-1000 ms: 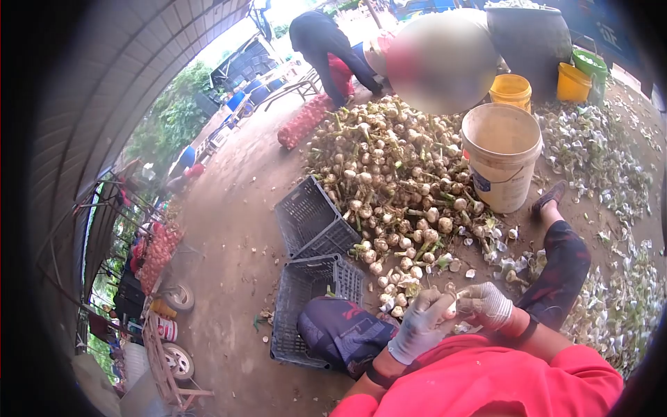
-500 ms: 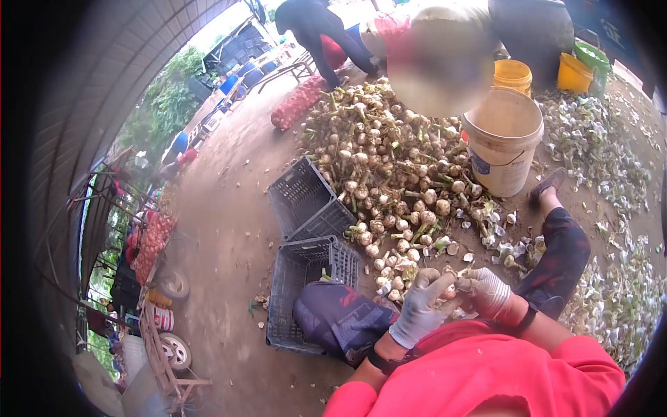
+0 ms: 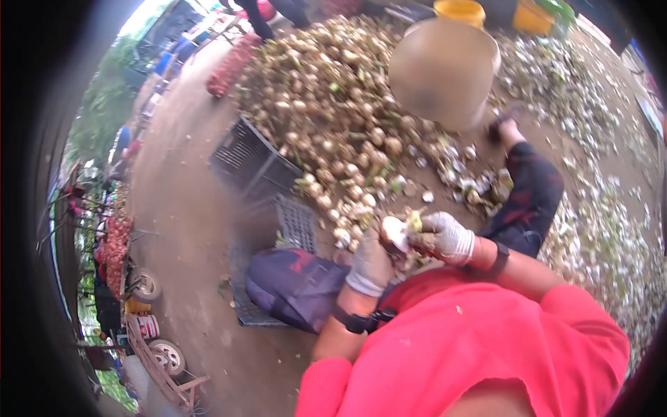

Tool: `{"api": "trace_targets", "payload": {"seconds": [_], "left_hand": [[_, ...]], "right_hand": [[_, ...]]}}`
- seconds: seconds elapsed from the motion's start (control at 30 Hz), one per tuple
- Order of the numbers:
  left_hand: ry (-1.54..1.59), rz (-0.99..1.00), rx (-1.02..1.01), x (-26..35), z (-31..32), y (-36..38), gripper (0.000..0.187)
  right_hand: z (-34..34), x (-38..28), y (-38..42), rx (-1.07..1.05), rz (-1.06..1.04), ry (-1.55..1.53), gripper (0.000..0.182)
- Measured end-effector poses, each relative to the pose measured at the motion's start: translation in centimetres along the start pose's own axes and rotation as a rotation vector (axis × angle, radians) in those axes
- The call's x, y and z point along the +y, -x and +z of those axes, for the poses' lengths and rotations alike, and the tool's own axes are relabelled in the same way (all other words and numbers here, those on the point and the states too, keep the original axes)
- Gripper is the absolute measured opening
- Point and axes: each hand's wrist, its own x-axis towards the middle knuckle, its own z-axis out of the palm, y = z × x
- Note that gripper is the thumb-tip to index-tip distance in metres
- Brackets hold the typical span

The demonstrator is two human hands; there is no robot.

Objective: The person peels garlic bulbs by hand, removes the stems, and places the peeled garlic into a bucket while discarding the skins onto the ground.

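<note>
My left hand [image 3: 372,263], in a soiled white glove, is closed around a garlic bulb [image 3: 394,232] held above my lap. The bulb shows a clean white side and some brownish skin. Beside it, my gloved right hand [image 3: 450,238] is closed, its fingertips pinching a pale yellow-green piece of garlic skin [image 3: 415,222] against the bulb. Just beyond both hands lies a big pile of untrimmed garlic [image 3: 326,97], its nearest bulbs close to my left hand.
Two dark plastic crates [image 3: 253,163] stand left of the pile, one partly behind my knee. A whitish bucket [image 3: 445,73] and a yellow bucket [image 3: 460,11] are beyond. Peeled skins [image 3: 590,229] cover the ground at right. A red mesh sack [image 3: 235,64] lies at far left.
The view has tilted down and shifted. My hands have drawn slightly apart, and a white, bare side of the bulb now shows between them, with skin pulled toward the right hand.
</note>
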Motion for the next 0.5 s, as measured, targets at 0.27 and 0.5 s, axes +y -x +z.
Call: {"api": "trace_targets", "payload": {"seconds": [0.27,0.5], "left_hand": [[0.123,-0.044,-0.442,-2.1,-3.0,-1.5,0.064],[-0.898,0.846,0.084,-2.8,-4.4,-2.5,0.043]], "right_hand": [[-0.8,2.2,0.3,-0.423,0.134,-0.728,0.017],[-0.6,-1.5,1.3,-0.145,0.124,-0.390,0.015]]}}
